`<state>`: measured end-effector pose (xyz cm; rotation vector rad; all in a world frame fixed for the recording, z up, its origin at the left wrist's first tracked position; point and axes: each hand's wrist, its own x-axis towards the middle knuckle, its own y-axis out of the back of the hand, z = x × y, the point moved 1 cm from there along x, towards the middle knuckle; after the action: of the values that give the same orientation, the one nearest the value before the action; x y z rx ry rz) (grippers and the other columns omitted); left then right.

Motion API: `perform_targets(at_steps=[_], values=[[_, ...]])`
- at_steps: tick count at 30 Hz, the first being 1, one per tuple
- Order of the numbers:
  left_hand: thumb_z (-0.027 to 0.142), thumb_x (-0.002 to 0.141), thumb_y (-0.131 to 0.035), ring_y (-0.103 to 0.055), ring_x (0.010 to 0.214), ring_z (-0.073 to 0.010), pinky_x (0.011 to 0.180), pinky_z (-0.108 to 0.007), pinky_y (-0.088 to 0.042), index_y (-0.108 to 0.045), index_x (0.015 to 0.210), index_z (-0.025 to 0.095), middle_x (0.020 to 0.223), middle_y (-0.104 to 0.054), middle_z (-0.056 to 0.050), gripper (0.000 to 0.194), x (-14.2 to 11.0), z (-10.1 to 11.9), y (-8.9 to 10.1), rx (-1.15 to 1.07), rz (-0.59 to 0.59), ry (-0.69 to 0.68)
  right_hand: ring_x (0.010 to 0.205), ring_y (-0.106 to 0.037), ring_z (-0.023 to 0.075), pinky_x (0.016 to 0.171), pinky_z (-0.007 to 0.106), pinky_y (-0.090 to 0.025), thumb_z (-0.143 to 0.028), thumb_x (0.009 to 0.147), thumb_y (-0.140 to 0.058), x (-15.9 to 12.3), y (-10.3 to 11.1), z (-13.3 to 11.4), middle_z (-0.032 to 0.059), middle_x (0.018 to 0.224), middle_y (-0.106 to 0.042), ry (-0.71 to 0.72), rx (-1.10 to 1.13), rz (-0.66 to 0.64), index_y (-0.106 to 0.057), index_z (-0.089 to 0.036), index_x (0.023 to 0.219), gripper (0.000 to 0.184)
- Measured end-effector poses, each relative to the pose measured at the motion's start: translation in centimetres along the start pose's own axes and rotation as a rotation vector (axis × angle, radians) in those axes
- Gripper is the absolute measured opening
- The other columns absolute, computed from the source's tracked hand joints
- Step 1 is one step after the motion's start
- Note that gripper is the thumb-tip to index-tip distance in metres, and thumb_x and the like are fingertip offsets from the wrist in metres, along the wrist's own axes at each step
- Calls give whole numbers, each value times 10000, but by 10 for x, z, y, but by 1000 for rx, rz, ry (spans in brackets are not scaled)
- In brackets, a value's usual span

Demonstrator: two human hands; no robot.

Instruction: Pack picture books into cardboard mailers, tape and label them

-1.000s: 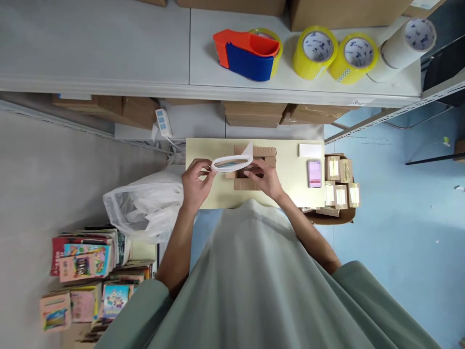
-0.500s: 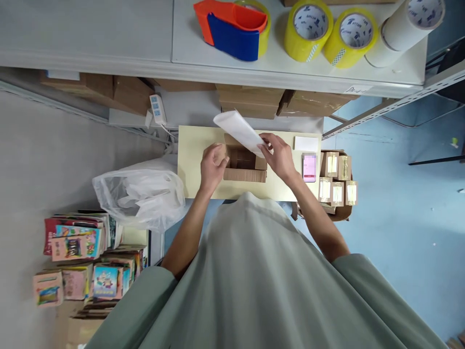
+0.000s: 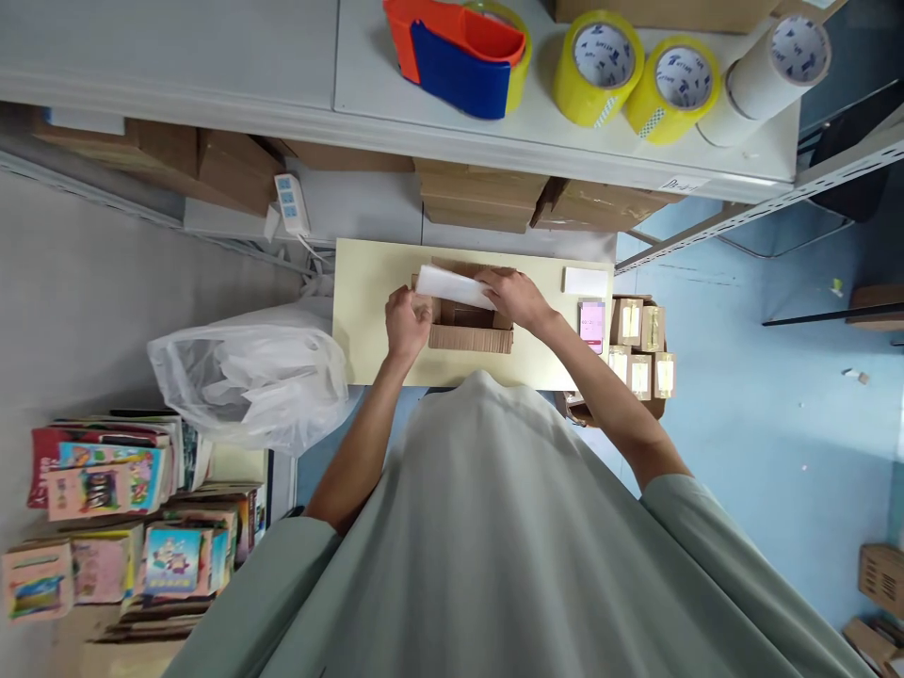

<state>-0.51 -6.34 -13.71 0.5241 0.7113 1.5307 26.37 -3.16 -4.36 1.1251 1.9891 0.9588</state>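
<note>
My right hand [image 3: 518, 299] grips the right end of a white, flattened pouch [image 3: 452, 285], which looks like soft packing foam. The pouch lies at a slant over the mouth of an open cardboard box [image 3: 471, 339], partly inside it. What the pouch contains is hidden. At the box's left side, my left hand [image 3: 408, 325] has its fingers closed on the cardboard flap there. The box stands on a pale yellow table [image 3: 371, 292].
A phone [image 3: 591, 325] and a small white block [image 3: 586, 281] lie at the table's right. Beyond is a carton of small taped boxes [image 3: 640, 377]. A plastic bag of white sheets [image 3: 254, 377] stands left, near stacked books [image 3: 105, 490]. A shelf [image 3: 233, 75] with tape rolls [image 3: 599, 71] overhangs the back.
The pouch, first held between both hands and open-mouthed, has been flattened and lowered into the box's opening by my right hand. My left hand has let go of it and moved to the flap.
</note>
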Motion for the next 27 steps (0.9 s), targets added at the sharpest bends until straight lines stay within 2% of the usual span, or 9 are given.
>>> perform_targets(at_steps=[3,5,7,9,11,14,17,20,27], values=[[184,916,-712,-578,1485,-413,1329,-637,-435,-669,1305,220,1475,-665,-190,393,-4,11,-2,-5,81,-40,1207,-743,327,1073,441,-586,-90,1055,-596,-1,13,2,134,1335,-806,-7,5,64,-739,-198,1407,395],[222,963,-700,-602,1471,-417,1312,-653,-442,-651,1353,238,1453,-682,-182,393,-7,24,-10,-31,67,-34,1193,-739,330,1053,440,-587,-114,1062,-584,-4,28,3,133,1312,-802,-21,13,139,-729,-199,1407,384],[248,1000,-689,-641,1449,-413,1284,-637,-474,-646,1382,247,1440,-712,-175,384,-10,42,-26,-49,-59,-10,1181,-739,331,1038,444,-588,-137,1073,-569,-8,45,4,130,1304,-796,-26,21,210,-720,-200,1406,371],[242,1010,-694,-678,1427,-392,1268,-569,-501,-643,1428,200,1452,-738,-192,423,-12,63,-46,-32,-276,24,1162,-742,327,1024,454,-594,-171,1094,-553,-14,60,3,124,1299,-791,-29,32,270,-711,-208,1409,355],[232,1025,-681,-641,1498,-379,1285,-506,-482,-617,1503,135,1541,-705,-231,492,-13,83,-64,33,-462,58,1139,-746,320,1010,463,-604,-215,1114,-552,-20,71,2,117,1287,-789,-35,45,316,-709,-223,1406,332],[202,1069,-610,-647,1508,-362,1256,-461,-493,-572,1575,81,1529,-722,-244,521,-14,103,-80,78,-612,155,1124,-746,316,996,475,-620,-276,1134,-558,-32,80,-1,108,1259,-787,-41,72,366,-711,-245,1401,309],[219,1103,-588,-717,1419,-325,1200,-428,-530,-570,1590,110,1437,-787,-195,500,-16,110,-80,11,-580,194,1126,-742,315,987,487,-635,-322,1148,-555,-46,85,-2,99,1232,-785,-38,104,406,-708,-267,1414,312],[237,1090,-637,-751,1351,-302,1176,-418,-551,-610,1542,166,1427,-793,-163,458,-22,111,-76,-60,-505,141,1130,-738,308,998,492,-642,-347,1153,-561,-60,89,-4,91,1224,-783,-38,128,440,-703,-286,1436,323],[134,1019,-640,-681,1396,-323,1241,-478,-531,-671,1450,207,1466,-714,-166,438,-54,131,-83,-48,-391,-230,1108,-738,296,989,467,-632,-319,1145,-557,-72,93,-8,86,1246,-786,-46,135,448,-721,-277,1404,310]])
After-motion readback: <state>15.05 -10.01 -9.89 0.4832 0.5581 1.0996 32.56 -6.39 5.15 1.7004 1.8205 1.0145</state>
